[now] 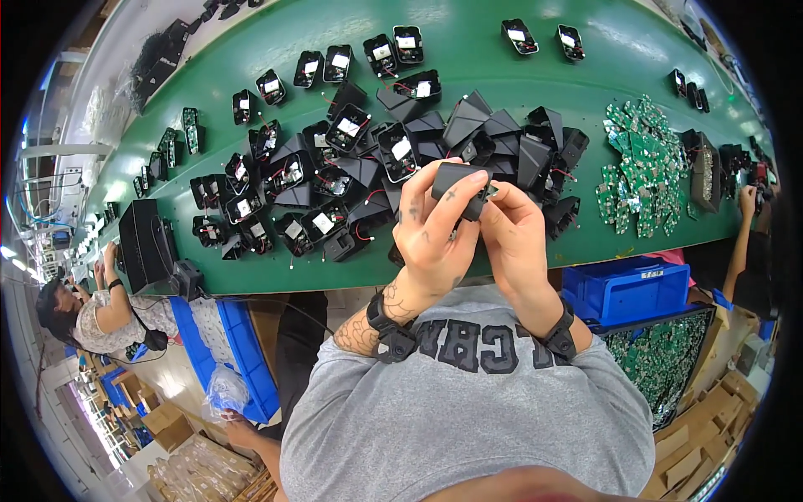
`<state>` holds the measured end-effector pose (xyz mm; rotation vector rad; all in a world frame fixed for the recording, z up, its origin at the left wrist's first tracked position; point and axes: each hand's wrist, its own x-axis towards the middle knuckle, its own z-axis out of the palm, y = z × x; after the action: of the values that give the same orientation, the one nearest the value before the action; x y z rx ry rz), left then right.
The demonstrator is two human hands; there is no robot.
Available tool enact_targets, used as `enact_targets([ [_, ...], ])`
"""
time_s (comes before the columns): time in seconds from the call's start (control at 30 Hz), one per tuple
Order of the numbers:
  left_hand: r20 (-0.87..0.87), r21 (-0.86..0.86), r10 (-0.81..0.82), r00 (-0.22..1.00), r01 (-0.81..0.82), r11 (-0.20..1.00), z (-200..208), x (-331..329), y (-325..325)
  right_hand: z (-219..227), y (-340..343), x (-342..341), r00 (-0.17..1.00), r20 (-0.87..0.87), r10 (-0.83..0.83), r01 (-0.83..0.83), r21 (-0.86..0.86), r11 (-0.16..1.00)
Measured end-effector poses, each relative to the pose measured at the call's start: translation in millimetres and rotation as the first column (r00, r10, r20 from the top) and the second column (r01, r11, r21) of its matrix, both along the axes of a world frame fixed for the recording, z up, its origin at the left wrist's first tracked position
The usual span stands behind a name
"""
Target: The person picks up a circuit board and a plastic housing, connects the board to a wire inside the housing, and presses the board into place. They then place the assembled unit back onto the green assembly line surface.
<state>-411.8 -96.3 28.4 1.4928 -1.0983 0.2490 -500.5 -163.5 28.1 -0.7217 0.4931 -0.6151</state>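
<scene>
Up in front of my chest, my left hand (431, 230) is wrapped round a small black plastic housing (452, 188), thumb and fingers on its sides. My right hand (514, 234) is closed in a pinch at the housing's right end, where a small dark part with a bright edge shows between the fingertips; its kind is too small to tell. Just beyond my hands lies a heap of similar black housings (364, 171), several with circuit boards, white labels and red wires inside. Both wrists wear black straps with small camera-like boxes.
Green table (276, 50) curves across. More housings (337, 63) stand in a row at the far side. At right are a pile of green circuit boards (644, 167) and a black bin (704, 171). Blue crates (623, 289) sit below the edge. Co-workers (104, 309) are at both sides.
</scene>
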Motion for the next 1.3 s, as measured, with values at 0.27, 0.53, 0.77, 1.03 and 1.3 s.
enact_targets([
  [0.27,-0.13,0.025,0.034,0.991,-0.031,0.999,-5.5,-3.8,-0.9,-1.3,-15.0,0.2,0.999,-0.029,-0.021,0.013,-0.258,0.966],
  [0.53,-0.08,0.107,0.053,0.995,-0.044,0.993,3.8,-8.5,-0.8,-9.8,-21.9,-6.5,0.995,-0.066,0.071,-0.081,-0.166,0.983],
  [0.77,-0.48,0.146,-0.115,0.87,0.208,0.967,3.0,-2.3,1.9,-10.5,-35.5,-4.9,0.989,-0.102,0.109,-0.136,-0.319,0.938],
  [1.03,-0.811,-0.078,-0.348,0.47,0.504,0.86,21.5,9.4,10.0,-11.9,-47.2,-16.0,0.983,-0.036,0.182,-0.185,-0.122,0.975],
  [1.3,-0.709,-0.022,-0.373,0.599,0.509,0.86,22.0,11.3,12.3,-9.6,-50.2,-16.7,0.978,0.054,0.203,-0.182,-0.259,0.948],
])
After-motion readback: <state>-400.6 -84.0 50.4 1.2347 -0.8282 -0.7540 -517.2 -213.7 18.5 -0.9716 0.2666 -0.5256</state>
